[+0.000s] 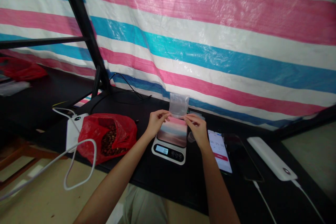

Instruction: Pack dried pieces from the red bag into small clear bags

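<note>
Clear plastic bag (pixel 179 104) extends beyond both hands — left hand (pixel 156 121) and right hand (pixel 198 128) each closed in a pinch on its near edge. Scale (pixel 172 133) lies just below them. Red bag (pixel 88 136) with brown beans (pixel 109 139), left — lit phone (pixel 220 151), right.

Dim, uneven light. Behind the scale (pixel 172 136), the striped sheet (pixel 210 38) shows scattered glare; around the scale, the black tabletop (pixel 168 178) sinks into shadow. Far left of it, a red bag (pixel 25 70) blurs (wide-angle stretching distorts the edges).
</note>
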Demonstrator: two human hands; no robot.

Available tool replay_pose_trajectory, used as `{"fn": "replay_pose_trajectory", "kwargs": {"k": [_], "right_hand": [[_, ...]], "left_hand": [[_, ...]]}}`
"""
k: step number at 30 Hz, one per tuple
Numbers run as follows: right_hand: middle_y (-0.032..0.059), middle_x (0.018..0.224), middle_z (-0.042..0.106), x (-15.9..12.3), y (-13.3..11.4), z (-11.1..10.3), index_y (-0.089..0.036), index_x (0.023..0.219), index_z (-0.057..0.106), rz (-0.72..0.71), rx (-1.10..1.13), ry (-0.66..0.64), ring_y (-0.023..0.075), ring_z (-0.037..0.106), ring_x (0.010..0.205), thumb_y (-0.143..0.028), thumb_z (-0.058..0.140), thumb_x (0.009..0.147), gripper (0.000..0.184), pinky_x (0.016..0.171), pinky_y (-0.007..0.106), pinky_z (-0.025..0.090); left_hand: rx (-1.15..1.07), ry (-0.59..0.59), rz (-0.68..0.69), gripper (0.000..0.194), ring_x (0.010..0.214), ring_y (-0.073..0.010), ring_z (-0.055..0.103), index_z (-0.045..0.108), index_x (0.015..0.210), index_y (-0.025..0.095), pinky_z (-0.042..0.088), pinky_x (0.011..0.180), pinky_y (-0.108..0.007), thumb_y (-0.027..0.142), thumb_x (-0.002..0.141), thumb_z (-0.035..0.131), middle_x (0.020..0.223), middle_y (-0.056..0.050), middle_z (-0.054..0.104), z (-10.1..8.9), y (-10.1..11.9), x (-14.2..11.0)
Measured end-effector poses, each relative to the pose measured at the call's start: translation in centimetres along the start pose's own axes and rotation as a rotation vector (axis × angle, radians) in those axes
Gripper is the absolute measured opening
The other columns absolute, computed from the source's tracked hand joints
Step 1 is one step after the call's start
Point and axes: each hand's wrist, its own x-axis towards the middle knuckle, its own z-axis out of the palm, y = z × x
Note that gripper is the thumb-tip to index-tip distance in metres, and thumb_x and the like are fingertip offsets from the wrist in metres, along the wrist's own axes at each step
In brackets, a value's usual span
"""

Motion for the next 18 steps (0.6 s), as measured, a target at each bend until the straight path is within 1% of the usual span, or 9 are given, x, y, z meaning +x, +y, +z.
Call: {"fn": "replay_pose_trajectory", "kwargs": {"k": [5, 8, 10, 14, 18], "right_hand": [[0.0057, 0.078, 0.065, -0.2, -0.1, 0.44, -0.018, 0.075, 0.072, -0.008, -0.006, 0.024, 0.0146, 0.056, 0.064, -0.04, 0.058, 0.076, 0.026, 0.047, 0.024, 0.039], [0.005, 0.076, 0.063, -0.25, -0.33, 0.7, -0.018, 0.072, 0.071, -0.004, -0.003, 0.054, 0.0131, 0.054, 0.058, -0.04, 0.059, 0.076, 0.026, 0.046, 0.024, 0.037], [0.0043, 0.075, 0.062, -0.21, -0.32, 0.8, -0.018, 0.072, 0.07, 0.01, 0.011, 0.041, 0.012, 0.052, 0.054, -0.041, 0.058, 0.075, 0.026, 0.045, 0.024, 0.036], [0.0027, 0.068, 0.062, -0.12, 0.07, 0.76, -0.018, 0.075, 0.068, 0.04, 0.005, -0.024, 0.0123, 0.053, 0.052, -0.041, 0.056, 0.076, 0.026, 0.043, 0.022, 0.035], [0.0026, 0.064, 0.06, -0.15, 0.21, 0.6, -0.018, 0.073, 0.069, -0.02, -0.026, -0.087, 0.0133, 0.053, 0.054, -0.04, 0.055, 0.077, 0.027, 0.044, 0.022, 0.035]], "left_hand": [[0.106, 0.022, 0.089, 0.024, 0.052, -0.0091, 0.055, 0.066, 0.077, 0.013, 0.044, 0.051, -0.02, 0.036, 0.074, 0.06, 0.069, -0.003, 0.066, 0.05, -0.25, -0.25], [0.176, 0.04, 0.132, 0.025, 0.051, -0.0088, 0.054, 0.066, 0.077, 0.014, 0.043, 0.051, -0.02, 0.037, 0.077, 0.056, 0.071, -0.003, 0.066, 0.02, -0.26, -0.45], [0.191, 0.039, 0.142, 0.025, 0.051, -0.0085, 0.054, 0.065, 0.078, 0.014, 0.042, 0.051, -0.019, 0.037, 0.078, 0.056, 0.071, -0.003, 0.065, -0.02, -0.27, -0.46], [0.197, -0.028, 0.143, 0.026, 0.053, -0.0091, 0.055, 0.064, 0.078, 0.014, 0.041, 0.051, -0.019, 0.039, 0.078, 0.056, 0.067, -0.002, 0.063, -0.05, -0.3, -0.32], [0.181, -0.11, 0.124, 0.026, 0.054, -0.0101, 0.057, 0.063, 0.075, 0.013, 0.04, 0.051, -0.019, 0.039, 0.075, 0.059, 0.062, -0.002, 0.062, 0.05, -0.12, -0.36]]}}
